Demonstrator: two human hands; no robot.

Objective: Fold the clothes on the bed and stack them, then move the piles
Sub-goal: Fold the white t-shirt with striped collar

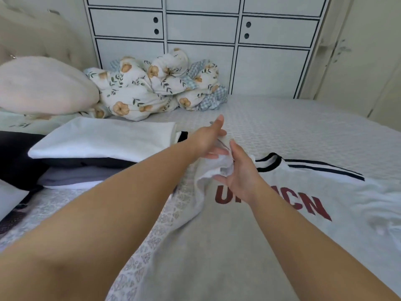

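Gripping tee (238, 246) sleeve, both hands.

Two hands are in view: the left hand (208, 137) and the right hand (240, 174), both at the centre. One white T-shirt (271, 213) with red letters lies spread toward 4 o'clock. One pile of folded clothes (97, 148) sits at 9 o'clock. One bunched floral duvet (156, 88) lies at 11 o'clock, with one pale pillow (43, 88) at 10 o'clock.
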